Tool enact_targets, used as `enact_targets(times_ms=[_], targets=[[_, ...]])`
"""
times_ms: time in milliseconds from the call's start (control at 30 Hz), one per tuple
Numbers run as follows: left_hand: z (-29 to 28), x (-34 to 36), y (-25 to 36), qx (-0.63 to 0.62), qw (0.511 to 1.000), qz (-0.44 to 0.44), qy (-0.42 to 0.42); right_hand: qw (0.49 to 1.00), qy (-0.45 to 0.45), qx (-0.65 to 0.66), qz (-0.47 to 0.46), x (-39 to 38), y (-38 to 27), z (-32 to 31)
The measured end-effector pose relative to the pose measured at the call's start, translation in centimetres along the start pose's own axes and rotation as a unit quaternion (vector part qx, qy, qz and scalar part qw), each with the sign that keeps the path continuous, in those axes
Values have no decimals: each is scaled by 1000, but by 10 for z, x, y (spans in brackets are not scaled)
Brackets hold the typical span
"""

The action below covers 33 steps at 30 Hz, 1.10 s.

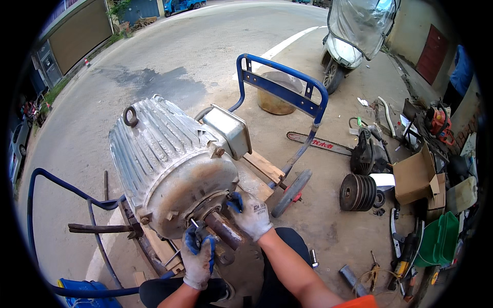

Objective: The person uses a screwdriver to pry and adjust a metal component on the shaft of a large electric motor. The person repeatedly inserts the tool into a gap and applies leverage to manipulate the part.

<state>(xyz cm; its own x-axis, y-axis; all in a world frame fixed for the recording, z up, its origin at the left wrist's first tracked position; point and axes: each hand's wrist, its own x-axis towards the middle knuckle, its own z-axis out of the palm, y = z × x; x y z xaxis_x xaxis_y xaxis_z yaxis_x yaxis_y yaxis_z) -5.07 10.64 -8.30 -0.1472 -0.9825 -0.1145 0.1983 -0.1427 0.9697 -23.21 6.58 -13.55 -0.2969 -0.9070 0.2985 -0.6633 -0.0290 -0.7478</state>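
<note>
A large silver-grey electric motor (169,149) lies on its side in front of me, its finned body pointing away and its rusty shaft (224,230) toward me. My left hand (199,256), in a white glove with blue fingertips, is closed at the left of the shaft. Its fingers pinch a thin metal bolt (193,222) against the end cover (197,179). Right of the shaft, my right hand (251,215), gloved alike, has its fingers curled against the cover's edge; what they hold, if anything, is hidden.
The motor rests on wooden planks (264,167) on a blue-framed cart (280,95) with a wheel (291,194). To the right lie a chainsaw (359,151), a grooved pulley (357,192), a cardboard box (415,174), a green bin (437,240) and several tools. A covered scooter (344,59) stands beyond.
</note>
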Motion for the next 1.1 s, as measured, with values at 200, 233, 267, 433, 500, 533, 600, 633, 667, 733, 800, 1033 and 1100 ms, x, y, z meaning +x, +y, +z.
enact_targets(times_ms=[200, 233, 267, 433, 500, 533, 600, 633, 667, 733, 800, 1033, 1100], targets=[[5, -3, 6, -4, 1000, -2, 15, 1000, -1, -3, -3, 3, -6, 1], [3, -2, 7, 11, 1000, -2, 12, 1000, 3, -2, -8, 2, -7, 0], [4, -1, 7, 27, 1000, -3, 9, 1000, 7, -1, -11, 2, -7, 0], [7, 0, 12, 31, 999, -14, 14, 1000, -3, 16, -10, 2, -3, -2], [6, 1, 14, 26, 999, -18, 18, 1000, -4, 29, -12, 2, -6, -4], [7, 2, 15, 21, 999, -20, 21, 999, -4, 36, 4, 1, -7, -4], [10, 1, 15, 7, 999, -23, 25, 998, -2, 47, 34, 0, -8, -5], [13, 0, 15, 0, 999, -24, 27, 999, 0, 34, 26, -1, -8, -5], [15, 0, 15, -6, 999, -25, 29, 1000, 3, 22, 18, -1, -7, -3], [16, 0, 14, 27, 999, -13, 21, 1000, 8, 4, 6, 0, -7, -1], [16, 0, 13, 41, 999, -5, 21, 1000, 10, -7, -2, 0, -7, 2], [16, -1, 13, 22, 999, -9, 26, 999, 28, -12, -10, 0, -7, 0], [17, -2, 15, 19, 999, -7, 27, 999, 28, -17, -14, 1, -6, 1]])
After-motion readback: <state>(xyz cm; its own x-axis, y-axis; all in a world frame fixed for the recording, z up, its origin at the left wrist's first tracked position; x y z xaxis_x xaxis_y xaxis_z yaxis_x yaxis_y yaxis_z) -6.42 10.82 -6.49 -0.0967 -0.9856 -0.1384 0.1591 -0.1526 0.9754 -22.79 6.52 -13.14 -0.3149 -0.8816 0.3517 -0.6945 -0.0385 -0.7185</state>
